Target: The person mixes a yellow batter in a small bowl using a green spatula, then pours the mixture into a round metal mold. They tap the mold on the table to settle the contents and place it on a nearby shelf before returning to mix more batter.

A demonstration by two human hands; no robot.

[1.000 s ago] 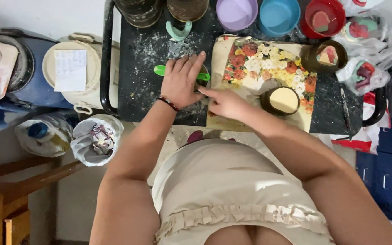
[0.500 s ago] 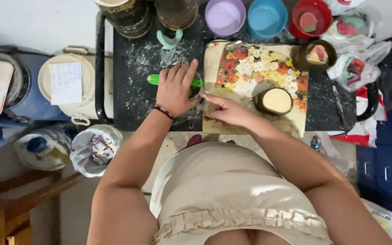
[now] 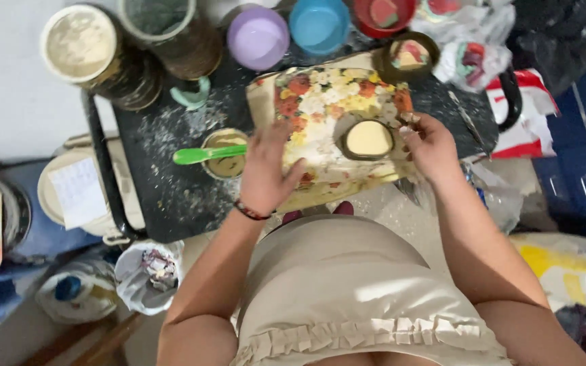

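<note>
In the head view, the left hand [image 3: 266, 169] lay flat, fingers spread, pressing on the left part of a floral-printed board [image 3: 337, 108] that rested on a dark, flour-dusted tray [image 3: 164, 183]. It gripped nothing; the palm and fingers simply bore down on the board's surface. The right hand [image 3: 432, 146] was at the board's right edge, at about three o'clock from the left hand, fingers curled loosely with the tips touching the rim; whether it pinched anything could not be told.

Between the two hands, on the board, sat a small round dish of pale cream [image 3: 367, 139]. At nine o'clock from the left hand, just beside it, stood a small cup of brownish liquid [image 3: 225, 159] with a green spoon [image 3: 208, 154] laid across its top, handle pointing left.

Toward twelve o'clock, beyond the board, stood a purple bowl [image 3: 258, 37], a blue bowl [image 3: 319, 24] and a red bowl [image 3: 382, 15]. At about eleven o'clock stood two large tins [image 3: 79, 44]. A bracelet [image 3: 251, 211] circled the left wrist.
</note>
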